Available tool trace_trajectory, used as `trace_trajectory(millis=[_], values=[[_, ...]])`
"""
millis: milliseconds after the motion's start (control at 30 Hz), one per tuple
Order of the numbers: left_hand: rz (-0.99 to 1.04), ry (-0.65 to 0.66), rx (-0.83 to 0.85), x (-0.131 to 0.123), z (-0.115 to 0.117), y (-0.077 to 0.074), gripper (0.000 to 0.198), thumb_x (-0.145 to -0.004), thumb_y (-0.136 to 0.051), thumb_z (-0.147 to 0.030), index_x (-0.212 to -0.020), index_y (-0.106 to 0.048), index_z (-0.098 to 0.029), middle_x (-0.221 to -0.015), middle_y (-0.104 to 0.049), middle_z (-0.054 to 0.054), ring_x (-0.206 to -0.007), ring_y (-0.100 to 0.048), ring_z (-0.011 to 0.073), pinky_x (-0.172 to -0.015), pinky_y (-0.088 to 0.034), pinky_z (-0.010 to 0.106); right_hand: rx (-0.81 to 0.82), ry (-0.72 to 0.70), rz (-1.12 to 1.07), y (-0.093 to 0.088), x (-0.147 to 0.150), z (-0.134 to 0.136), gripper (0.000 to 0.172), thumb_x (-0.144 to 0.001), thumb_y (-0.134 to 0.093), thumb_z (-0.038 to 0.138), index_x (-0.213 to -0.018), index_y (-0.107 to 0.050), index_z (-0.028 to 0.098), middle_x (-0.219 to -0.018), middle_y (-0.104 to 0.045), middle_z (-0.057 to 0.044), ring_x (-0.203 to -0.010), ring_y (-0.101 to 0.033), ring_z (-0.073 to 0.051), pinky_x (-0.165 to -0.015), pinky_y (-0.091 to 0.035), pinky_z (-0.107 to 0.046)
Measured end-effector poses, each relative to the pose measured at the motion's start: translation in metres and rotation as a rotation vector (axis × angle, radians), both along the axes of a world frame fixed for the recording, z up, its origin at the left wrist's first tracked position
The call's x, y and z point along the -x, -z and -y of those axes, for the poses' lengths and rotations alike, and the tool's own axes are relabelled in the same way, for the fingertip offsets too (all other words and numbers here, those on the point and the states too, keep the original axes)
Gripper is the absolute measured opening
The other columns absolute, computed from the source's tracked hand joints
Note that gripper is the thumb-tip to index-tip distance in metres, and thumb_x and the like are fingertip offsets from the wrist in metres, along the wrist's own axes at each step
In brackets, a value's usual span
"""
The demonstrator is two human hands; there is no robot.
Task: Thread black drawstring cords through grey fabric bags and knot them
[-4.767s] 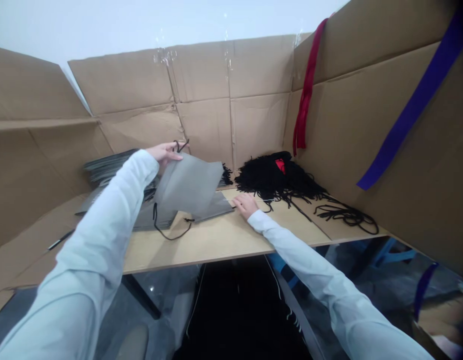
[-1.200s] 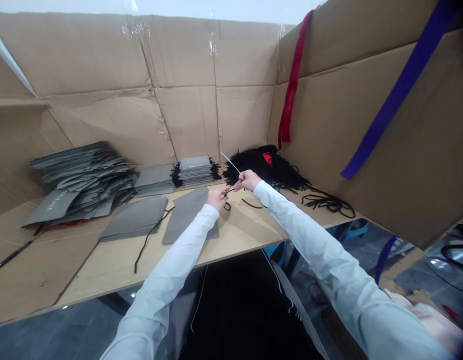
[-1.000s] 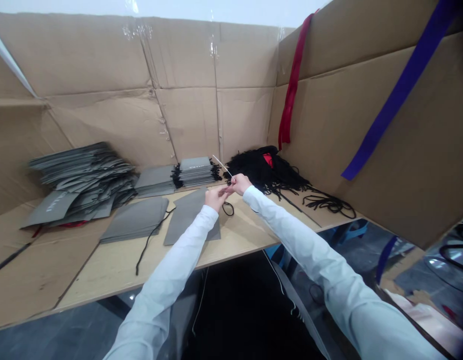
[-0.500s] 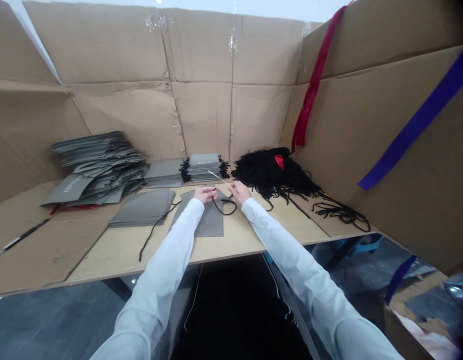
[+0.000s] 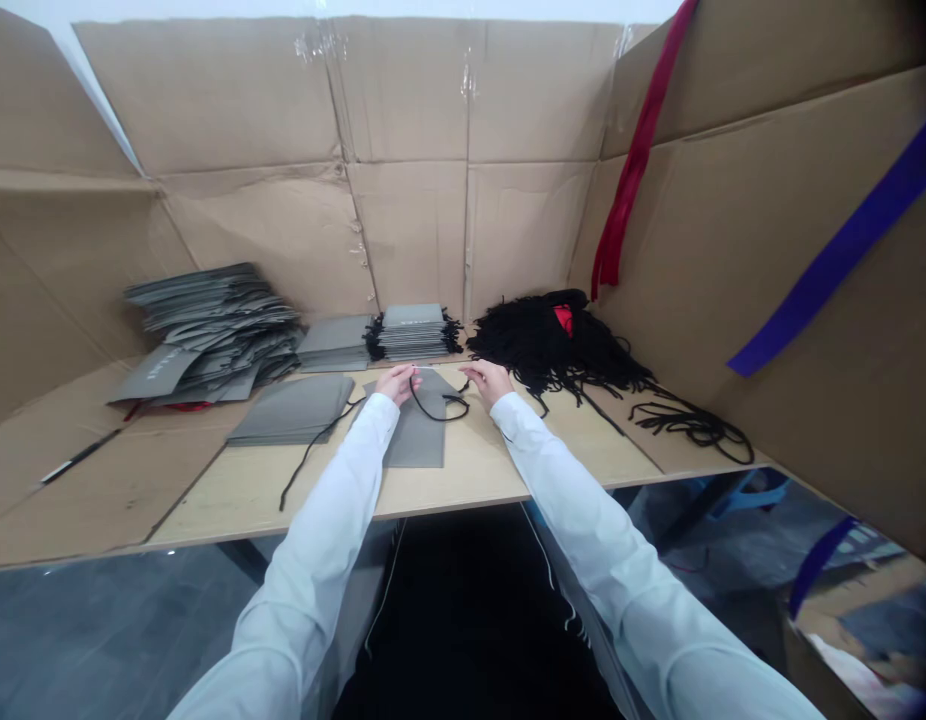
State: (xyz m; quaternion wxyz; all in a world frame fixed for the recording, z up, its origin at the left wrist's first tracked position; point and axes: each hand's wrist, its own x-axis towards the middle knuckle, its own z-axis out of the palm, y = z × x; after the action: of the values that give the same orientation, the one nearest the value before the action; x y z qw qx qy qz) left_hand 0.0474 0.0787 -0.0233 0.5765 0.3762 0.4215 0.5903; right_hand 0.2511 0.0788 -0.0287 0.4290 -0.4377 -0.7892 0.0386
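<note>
A flat grey paper bag [image 5: 414, 440] lies on the wooden table [image 5: 463, 475], and my left hand [image 5: 396, 384] rests at its top edge. That hand pinches a thin black cord [image 5: 431, 410], which loops over the bag toward the right. My right hand [image 5: 486, 381] sits just right of the bag, fingers apart, close to the cord's far end. Another grey bag [image 5: 290, 410] lies to the left, with a black cord [image 5: 305, 465] trailing toward the table's front edge. The cord's end inside my left fingers is hidden.
Stacked grey bags [image 5: 208, 320] and a smaller stack [image 5: 410, 330] stand at the back left. A heap of black cords [image 5: 538, 345] lies at the back right, with loose cords [image 5: 692, 425] beside it. Cardboard walls [image 5: 403, 130] surround the table, with red [image 5: 632, 170] and blue [image 5: 845, 255] ribbons.
My hands have moved apart, the right one drawing back from the left. The cord loop now lies flatter on the bag, and the view has shifted slightly.
</note>
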Motion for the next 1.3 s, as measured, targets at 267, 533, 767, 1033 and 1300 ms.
trace_trajectory(millis=[267,533,767,1033,1300], values=[[0.009,-0.001,-0.006,0.0008,-0.0052,0.0037,0.017,-0.064,-0.06,-0.014,-0.08,-0.058,-0.015,-0.085,-0.062,0.004,-0.062,-0.056,0.007,-0.062,-0.043,0.02,0.014,0.042,0.02,0.0017,0.0022,0.0004,0.022,-0.078,-0.042,0.019,-0.085,-0.063,0.02,-0.081,-0.06,-0.002,-0.077,-0.053,-0.012,-0.072,-0.037,-0.021],[-0.03,0.004,-0.02,-0.0032,-0.0008,0.0011,0.017,-0.065,-0.06,-0.014,-0.082,-0.059,-0.014,-0.086,-0.062,0.005,-0.057,-0.055,0.0066,-0.049,-0.04,0.017,0.021,0.045,0.002,0.0026,0.0043,0.001,0.027,-0.078,-0.039,0.014,-0.087,-0.063,0.02,-0.08,-0.061,-0.001,-0.074,-0.053,-0.011,-0.07,-0.038,-0.021],[0.087,0.014,-0.033,-0.0052,0.0003,0.0027,0.012,-0.068,-0.054,-0.007,-0.079,-0.058,-0.011,-0.083,-0.063,0.007,-0.066,-0.058,0.0076,-0.066,-0.046,0.019,0.017,0.063,0.01,0.0021,0.0021,0.0002,0.025,-0.076,-0.041,0.015,-0.086,-0.064,0.021,-0.079,-0.062,-0.001,-0.075,-0.054,-0.012,-0.07,-0.039,-0.021],[0.145,0.088,-0.093,-0.0055,0.0018,0.0005,0.025,-0.064,-0.052,-0.002,-0.088,-0.055,-0.008,-0.083,-0.061,0.01,-0.082,-0.058,0.0153,-0.083,-0.043,0.029,0.073,0.066,0.009,0.0027,0.0026,0.0006,0.026,-0.075,-0.042,0.013,-0.086,-0.065,0.021,-0.082,-0.063,-0.001,-0.075,-0.055,-0.012,-0.07,-0.04,-0.021],[0.12,-0.009,-0.207,-0.0069,0.0013,0.0011,0.044,-0.054,-0.048,0.01,-0.086,-0.047,-0.02,-0.087,-0.059,0.002,-0.09,-0.055,0.0127,-0.083,-0.042,0.033,0.095,0.133,0.084,0.0021,0.0007,-0.0017,0.024,-0.074,-0.045,0.013,-0.086,-0.064,0.022,-0.086,-0.063,-0.002,-0.08,-0.055,-0.014,-0.072,-0.039,-0.022]])
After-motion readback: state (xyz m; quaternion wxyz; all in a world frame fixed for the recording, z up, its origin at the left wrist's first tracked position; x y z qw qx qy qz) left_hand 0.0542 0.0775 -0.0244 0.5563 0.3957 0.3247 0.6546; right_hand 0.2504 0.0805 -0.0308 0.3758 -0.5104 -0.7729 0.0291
